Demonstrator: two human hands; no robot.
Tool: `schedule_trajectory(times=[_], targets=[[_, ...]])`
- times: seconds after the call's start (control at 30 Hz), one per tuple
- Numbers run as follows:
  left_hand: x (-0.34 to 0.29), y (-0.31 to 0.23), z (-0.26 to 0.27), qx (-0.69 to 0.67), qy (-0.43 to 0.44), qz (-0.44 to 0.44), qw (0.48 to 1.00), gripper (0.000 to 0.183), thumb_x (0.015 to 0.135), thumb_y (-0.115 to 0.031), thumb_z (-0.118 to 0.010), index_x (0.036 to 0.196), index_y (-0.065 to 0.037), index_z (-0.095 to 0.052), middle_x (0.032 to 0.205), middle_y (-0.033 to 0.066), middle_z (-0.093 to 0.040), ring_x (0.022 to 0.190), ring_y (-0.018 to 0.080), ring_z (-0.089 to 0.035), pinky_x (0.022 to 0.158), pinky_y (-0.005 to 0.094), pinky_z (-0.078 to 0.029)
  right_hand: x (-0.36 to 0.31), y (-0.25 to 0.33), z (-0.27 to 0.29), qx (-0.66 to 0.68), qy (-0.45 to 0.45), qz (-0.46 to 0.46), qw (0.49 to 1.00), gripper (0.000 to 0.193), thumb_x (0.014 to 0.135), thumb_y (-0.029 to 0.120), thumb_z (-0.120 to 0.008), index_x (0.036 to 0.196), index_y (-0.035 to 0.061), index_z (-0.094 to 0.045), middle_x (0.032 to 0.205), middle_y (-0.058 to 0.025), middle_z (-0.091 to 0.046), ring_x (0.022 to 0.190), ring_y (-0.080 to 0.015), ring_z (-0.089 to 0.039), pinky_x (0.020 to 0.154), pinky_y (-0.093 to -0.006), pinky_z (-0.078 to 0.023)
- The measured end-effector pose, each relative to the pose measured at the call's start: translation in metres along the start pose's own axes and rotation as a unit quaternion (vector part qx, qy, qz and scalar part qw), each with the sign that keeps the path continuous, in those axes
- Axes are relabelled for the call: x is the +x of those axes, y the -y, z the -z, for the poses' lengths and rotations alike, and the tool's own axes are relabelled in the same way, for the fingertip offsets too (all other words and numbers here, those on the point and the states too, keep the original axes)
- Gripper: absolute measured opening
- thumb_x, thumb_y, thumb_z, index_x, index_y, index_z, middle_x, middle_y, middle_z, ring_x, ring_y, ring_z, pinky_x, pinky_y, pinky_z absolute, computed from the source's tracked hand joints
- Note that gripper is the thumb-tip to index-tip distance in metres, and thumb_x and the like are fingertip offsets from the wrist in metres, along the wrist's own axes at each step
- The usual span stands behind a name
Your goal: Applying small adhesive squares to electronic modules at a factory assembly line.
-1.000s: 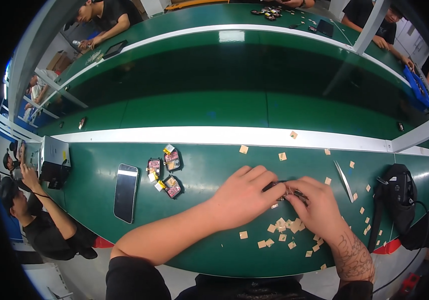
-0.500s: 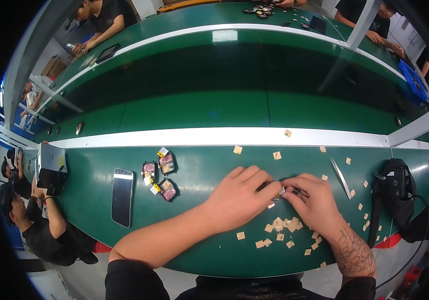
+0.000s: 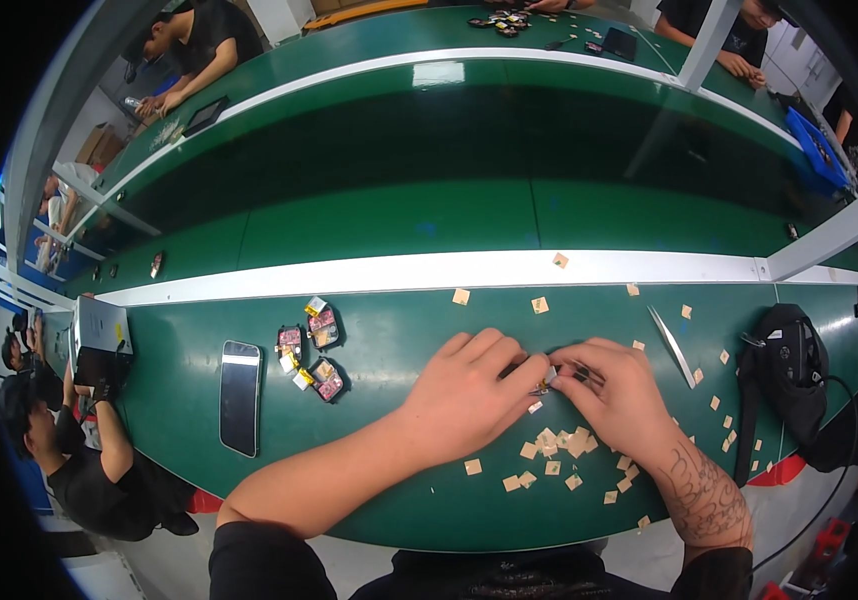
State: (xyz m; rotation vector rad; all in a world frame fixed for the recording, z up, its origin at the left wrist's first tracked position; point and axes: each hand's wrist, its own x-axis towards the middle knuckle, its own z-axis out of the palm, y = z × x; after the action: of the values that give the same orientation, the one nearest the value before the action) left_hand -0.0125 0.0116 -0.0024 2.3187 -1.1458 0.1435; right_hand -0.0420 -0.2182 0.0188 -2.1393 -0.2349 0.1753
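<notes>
My left hand [image 3: 469,388] and my right hand [image 3: 609,385] meet over the green table, fingers closed on a small electronic part [image 3: 550,376]. Bits of silver, yellow and white show between the fingertips; the rest of it is hidden. Just below my hands lies a loose heap of small square tan stickers [image 3: 547,440]. Left of my left hand are three small black cases, an upper one [image 3: 323,328], a left one [image 3: 290,344] and a lower one [image 3: 327,380]. They lie open, with pinkish circuit boards and yellow-and-silver batteries showing.
A smartphone [image 3: 240,398] lies at the left. White tweezers [image 3: 673,347] rest right of my hands, near scattered stickers and a black bag [image 3: 789,365] with a cable. A white rail [image 3: 399,275] runs along the table's back. Co-workers sit at the left and across.
The view has shifted slightly, so the table items sit a little further left. Both hands stay together on the small part, with only slight finger movement.
</notes>
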Motion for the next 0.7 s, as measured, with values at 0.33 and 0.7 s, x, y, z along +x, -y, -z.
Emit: schedule_trajectory(times=[0.33, 0.7], targets=[[0.000, -0.005, -0.001, 0.026, -0.002, 0.008, 1.000, 0.038, 0.087, -0.024, -0.084, 0.120, -0.011, -0.070, 0.103, 0.0034, -0.065, 0.098, 0.0244, -0.066, 0.080, 0.0398, -0.055, -0.001, 0.000, -0.005, -0.007, -0.012, -0.001, 1.000, 0.017, 0.094, 0.001, -0.076, 0.111, -0.0020, -0.076, 0.093, -0.0164, -0.074, 0.076, -0.0285, -0.073, 0.069, -0.0360, -0.057], [-0.001, -0.004, -0.003, 0.016, -0.009, -0.003, 1.000, 0.038, 0.088, -0.024, -0.083, 0.121, -0.011, -0.069, 0.104, 0.0044, -0.065, 0.098, 0.0254, -0.065, 0.081, 0.0402, -0.055, -0.005, 0.003, -0.010, -0.065, -0.038, 0.030, 0.997, 0.020, 0.090, 0.000, -0.077, 0.111, -0.0001, -0.077, 0.095, -0.0154, -0.076, 0.076, -0.0331, -0.074, 0.069, -0.0392, -0.058]])
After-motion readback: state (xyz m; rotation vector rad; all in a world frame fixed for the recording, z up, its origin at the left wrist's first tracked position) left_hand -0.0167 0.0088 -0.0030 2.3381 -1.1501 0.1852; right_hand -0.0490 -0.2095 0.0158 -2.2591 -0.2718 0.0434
